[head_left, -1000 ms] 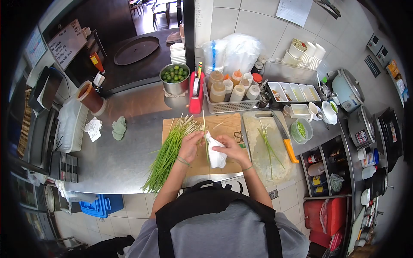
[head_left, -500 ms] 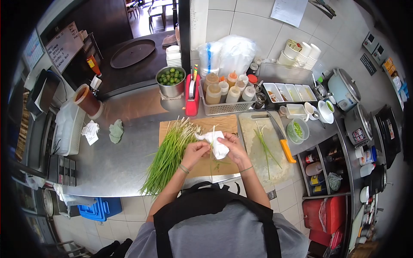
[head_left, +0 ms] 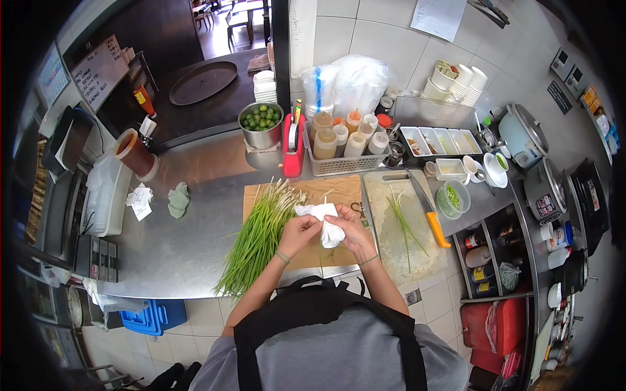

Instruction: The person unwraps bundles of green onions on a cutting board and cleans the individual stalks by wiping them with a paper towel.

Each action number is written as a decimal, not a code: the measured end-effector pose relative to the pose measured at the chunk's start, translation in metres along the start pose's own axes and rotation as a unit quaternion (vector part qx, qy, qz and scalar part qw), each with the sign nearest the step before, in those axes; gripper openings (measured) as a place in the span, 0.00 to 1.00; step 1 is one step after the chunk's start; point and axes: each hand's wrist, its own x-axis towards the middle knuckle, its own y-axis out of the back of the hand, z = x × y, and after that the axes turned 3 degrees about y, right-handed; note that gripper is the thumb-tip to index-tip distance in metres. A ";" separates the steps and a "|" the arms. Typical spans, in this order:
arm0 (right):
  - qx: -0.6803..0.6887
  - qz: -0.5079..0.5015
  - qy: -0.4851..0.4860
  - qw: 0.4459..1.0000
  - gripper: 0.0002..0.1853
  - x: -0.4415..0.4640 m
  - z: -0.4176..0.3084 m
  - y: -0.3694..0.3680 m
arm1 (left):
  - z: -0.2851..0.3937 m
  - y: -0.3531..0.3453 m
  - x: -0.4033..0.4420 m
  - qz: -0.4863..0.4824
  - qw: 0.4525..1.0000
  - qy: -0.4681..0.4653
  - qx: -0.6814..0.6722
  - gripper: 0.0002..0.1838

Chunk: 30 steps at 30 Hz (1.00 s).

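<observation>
A single spring onion stalk [head_left: 326, 199] is between the two hands, wrapped partway by a crumpled white cloth [head_left: 332, 236]; its pale end pokes up past the cloth's far edge, and a thin green length trails toward the near edge of the counter [head_left: 176, 251]. The right hand [head_left: 356, 233] grips the cloth from the right, its fingers bent around it. The left hand [head_left: 300, 233] has thumb and fingertips pinched together at the cloth's left edge; what exactly lies between them is hidden.

Both hands are above a brown paper bag [head_left: 305, 259] spread on the counter. A thick pile of spring onions [head_left: 255, 242] lies just left of the left hand, partly on the bag, pale ends far and green tops near. Right of the right hand, a chopping board [head_left: 427, 259] carries a few loose green stalks [head_left: 405, 225] and, toward its right edge, an orange-handled knife [head_left: 432, 217].
</observation>
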 end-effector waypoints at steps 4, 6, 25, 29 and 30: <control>-0.016 0.024 0.032 0.999 0.07 0.008 0.011 0.011 | 0.002 0.002 -0.001 -0.020 0.999 -0.009 0.029 0.07; -0.006 0.047 0.054 0.997 0.07 0.013 0.007 0.015 | -0.002 0.002 -0.002 -0.015 0.999 0.003 0.050 0.07; -0.052 0.010 0.078 0.996 0.08 0.002 -0.009 -0.007 | 0.079 0.014 -0.003 0.134 0.956 -0.124 0.229 0.09; -0.086 0.000 0.101 0.991 0.09 -0.001 -0.018 -0.025 | 0.095 0.008 0.020 0.069 0.961 -0.179 0.199 0.09; -0.096 -0.002 0.112 0.989 0.09 -0.002 -0.021 -0.031 | 0.097 0.006 0.021 0.068 0.963 -0.162 0.203 0.09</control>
